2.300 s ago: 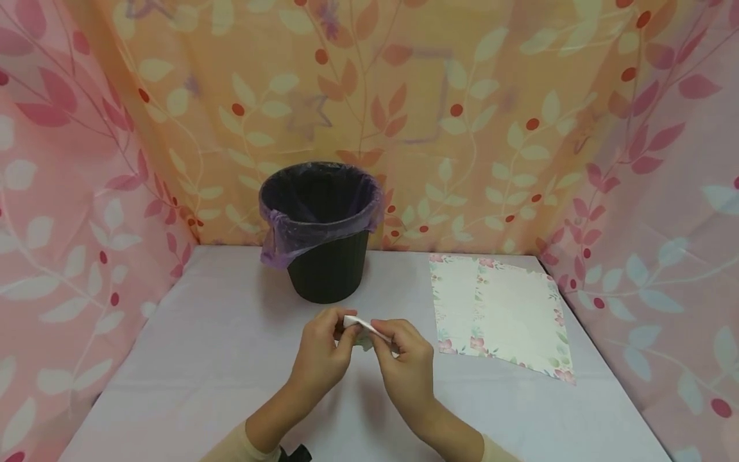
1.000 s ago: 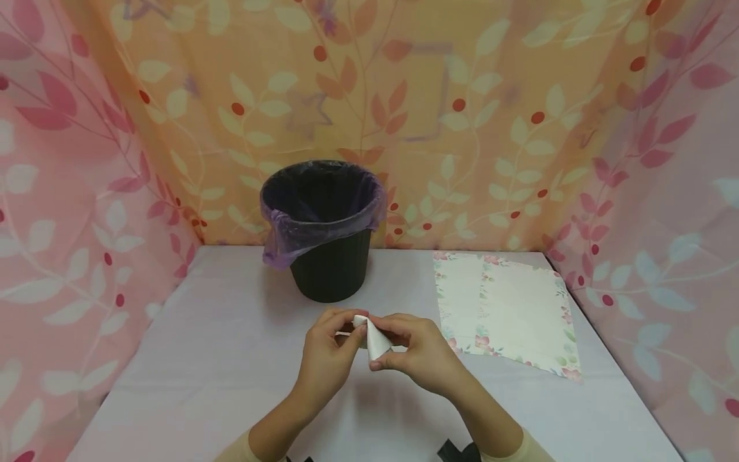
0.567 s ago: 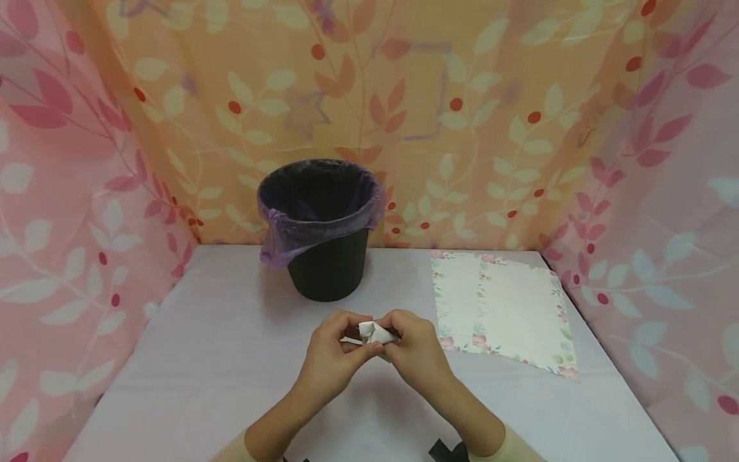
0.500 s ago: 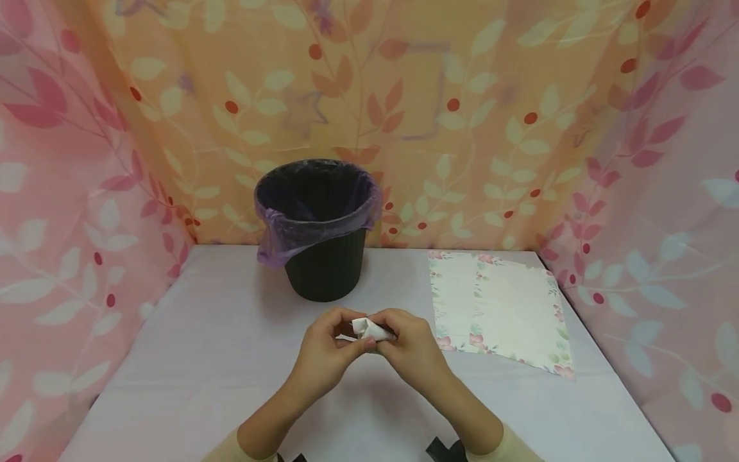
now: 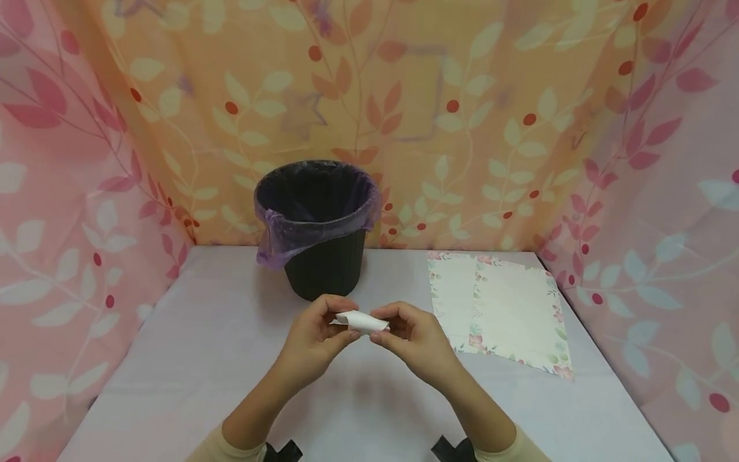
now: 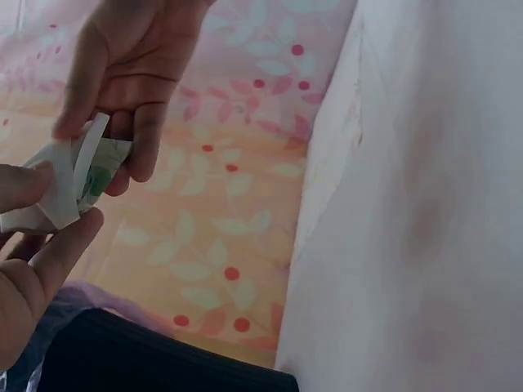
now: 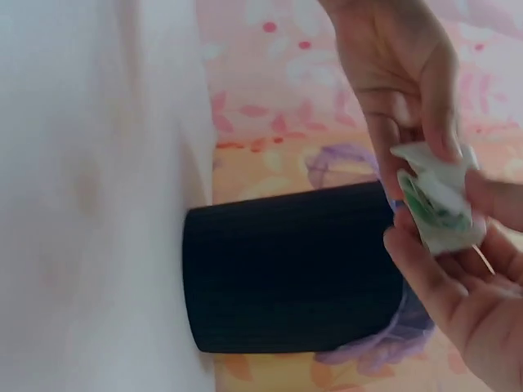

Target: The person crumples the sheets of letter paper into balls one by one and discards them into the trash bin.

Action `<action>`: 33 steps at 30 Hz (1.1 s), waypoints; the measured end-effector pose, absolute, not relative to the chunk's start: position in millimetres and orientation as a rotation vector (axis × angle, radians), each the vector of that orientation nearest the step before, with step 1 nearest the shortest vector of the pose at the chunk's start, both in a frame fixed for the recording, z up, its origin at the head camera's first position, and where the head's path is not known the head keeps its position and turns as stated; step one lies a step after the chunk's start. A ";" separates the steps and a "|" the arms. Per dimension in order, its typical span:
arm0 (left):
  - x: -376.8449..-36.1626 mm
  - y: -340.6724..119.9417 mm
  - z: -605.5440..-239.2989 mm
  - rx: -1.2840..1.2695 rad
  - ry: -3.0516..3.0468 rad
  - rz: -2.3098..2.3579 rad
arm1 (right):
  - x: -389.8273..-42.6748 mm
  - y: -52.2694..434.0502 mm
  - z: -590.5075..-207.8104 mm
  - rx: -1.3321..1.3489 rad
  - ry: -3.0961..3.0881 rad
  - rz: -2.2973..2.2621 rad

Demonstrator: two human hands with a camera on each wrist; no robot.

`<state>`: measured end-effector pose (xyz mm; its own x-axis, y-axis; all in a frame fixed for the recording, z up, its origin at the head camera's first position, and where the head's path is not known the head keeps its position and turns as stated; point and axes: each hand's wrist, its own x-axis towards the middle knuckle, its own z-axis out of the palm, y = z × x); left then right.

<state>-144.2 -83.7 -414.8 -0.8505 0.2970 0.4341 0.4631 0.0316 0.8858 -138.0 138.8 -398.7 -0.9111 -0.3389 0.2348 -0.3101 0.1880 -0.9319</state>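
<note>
A small folded and rolled piece of paper (image 5: 364, 322) is held in the air between both hands, in front of the bin. Its outside is white; green print shows inside its open ends in the left wrist view and on the paper (image 7: 437, 200) in the right wrist view. My left hand (image 5: 312, 337) pinches the left end between thumb and fingers. At the right end, my right hand (image 5: 417, 337) pinches it the same way, thumb at the lower edge and fingers above. Part of the paper is hidden behind the fingertips.
Beyond the hands stands a black bin (image 5: 326, 266) with a purple bag (image 5: 294, 237) folded over its rim. Two overlapping flower-bordered paper sheets (image 5: 516, 314) lie on the white-covered table (image 5: 190, 346) at the right. Patterned cloth (image 5: 404, 128) encloses the back and sides.
The paper has been turned and folded from a thin edge to a cone-like shape, then to a short roll lying crosswise. Lately the hands have drawn slightly apart, the left moving left and up.
</note>
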 end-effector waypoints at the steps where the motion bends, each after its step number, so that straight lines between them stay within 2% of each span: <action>1: -143.3 -81.7 -416.3 -0.815 -2.157 -1.854 | -136.9 136.5 -399.6 -0.645 2.433 -1.886; 6: -137.0 -71.0 -425.1 -0.811 -2.064 -1.555 | -127.4 121.7 -406.7 -0.655 2.662 -1.957; 12: -132.0 -67.3 -423.5 -0.765 -1.937 -1.421 | -123.1 110.6 -412.5 -0.967 2.850 -2.026; 15: -137.0 -74.7 -417.8 -0.709 -1.998 -1.584 | -124.0 121.1 -404.5 -1.038 2.684 -1.927; 19: -143.0 -88.0 -408.7 -0.654 -2.108 -2.104 | -126.9 140.0 -390.5 -0.996 2.370 -1.837; 23: -144.6 -92.2 -404.5 -0.756 -2.130 -2.441 | -131.6 145.6 -387.2 -1.108 2.338 -1.845; 27: -144.9 -90.8 -404.9 -0.802 -2.107 -2.514 | -131.1 143.6 -389.3 -1.245 2.450 -1.824; 33: -140.9 -86.8 -406.1 -0.708 -2.143 -2.385 | -124.1 138.4 -394.7 -1.318 2.614 -1.793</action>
